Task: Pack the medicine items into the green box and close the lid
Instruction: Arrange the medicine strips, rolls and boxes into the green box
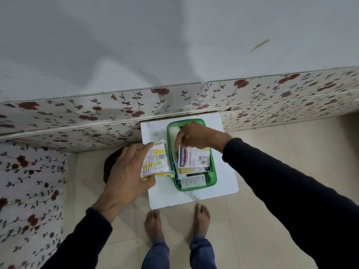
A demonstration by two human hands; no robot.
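Note:
The green box (214,172) stands open on a small white marble-look table (227,177). Inside lie a white roll at the far end, a white Hansaplast carton (192,159) and more cartons under it, one with blue print (193,181) at the near end. My right hand (196,135) is over the box, its fingers pinching the far edge of the Hansaplast carton. My left hand (126,171) holds a clear packet of cotton swabs (155,162) with yellow and green sticks just left of the box, above a yellow-green item on the table. No lid is visible.
A floral-patterned panel (116,115) runs along the wall behind the table and down the left side. A dark round object (110,164) sits left of the table, partly hidden by my left hand. My bare feet (155,224) stand on beige floor tiles in front of the table.

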